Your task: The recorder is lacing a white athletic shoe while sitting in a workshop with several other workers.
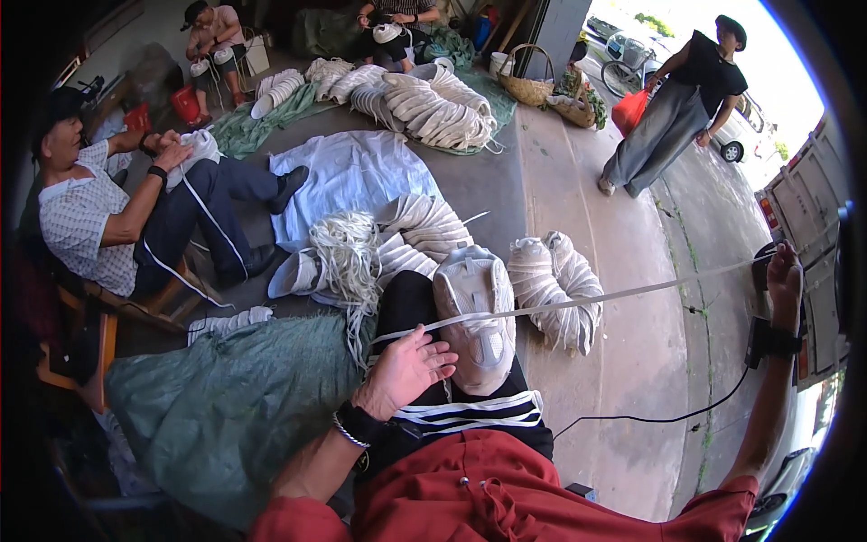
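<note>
A white sneaker upper [476, 339] rests across my lap, toe towards me. A long flat white shoelace [623, 289] crosses over it and runs taut up to the far right. My right hand [784, 282], with the arm stretched out wide, pinches that shoelace between closed fingers. Beside the upper's left edge, my left hand [411, 372] is open, fingers spread, its fingertips close to the shoe and the lace passing by its thumb. More white laces [470, 411] lie across my dark trousers below the toe.
Bundles of stacked shoe uppers [555, 285] and a heap of loose laces [345, 257] lie ahead. Green sheeting [235, 397] covers the floor at left. A seated co-worker [135, 199] handles an upper; a person [677, 108] stands at far right. A black cable [650, 418] runs to my right wrist.
</note>
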Tool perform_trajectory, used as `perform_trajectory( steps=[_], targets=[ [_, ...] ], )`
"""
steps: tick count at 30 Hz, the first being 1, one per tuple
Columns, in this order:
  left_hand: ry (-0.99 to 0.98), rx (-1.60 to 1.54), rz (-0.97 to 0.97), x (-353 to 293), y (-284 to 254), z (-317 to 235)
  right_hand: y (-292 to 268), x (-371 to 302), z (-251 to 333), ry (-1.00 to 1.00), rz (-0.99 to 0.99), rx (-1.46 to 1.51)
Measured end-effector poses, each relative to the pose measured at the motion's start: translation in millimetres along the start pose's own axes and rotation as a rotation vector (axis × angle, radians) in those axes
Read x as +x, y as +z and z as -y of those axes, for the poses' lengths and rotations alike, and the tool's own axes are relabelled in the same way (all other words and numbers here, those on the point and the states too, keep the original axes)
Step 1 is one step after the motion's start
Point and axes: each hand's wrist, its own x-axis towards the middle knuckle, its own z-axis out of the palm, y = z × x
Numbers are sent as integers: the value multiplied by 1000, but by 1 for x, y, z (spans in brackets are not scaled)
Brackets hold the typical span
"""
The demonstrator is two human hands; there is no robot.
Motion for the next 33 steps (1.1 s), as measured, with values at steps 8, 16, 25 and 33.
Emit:
perform_trajectory(
  steps=[8, 16, 25, 33],
  targets=[
    [373, -220, 186, -12, -8, -22, 21, -25, -1, 11, -141, 4],
    [728, -454, -209, -65, -122, -97, -76, -10, -28, 171, -579, 259],
    [838, -643, -710, -144, -291, -137, -169, -48, -36, 142, -662, 265],
    [717, -732, -822, -158, -315, -130, -202, -137, -72, 196, -919, 129]
  ],
)
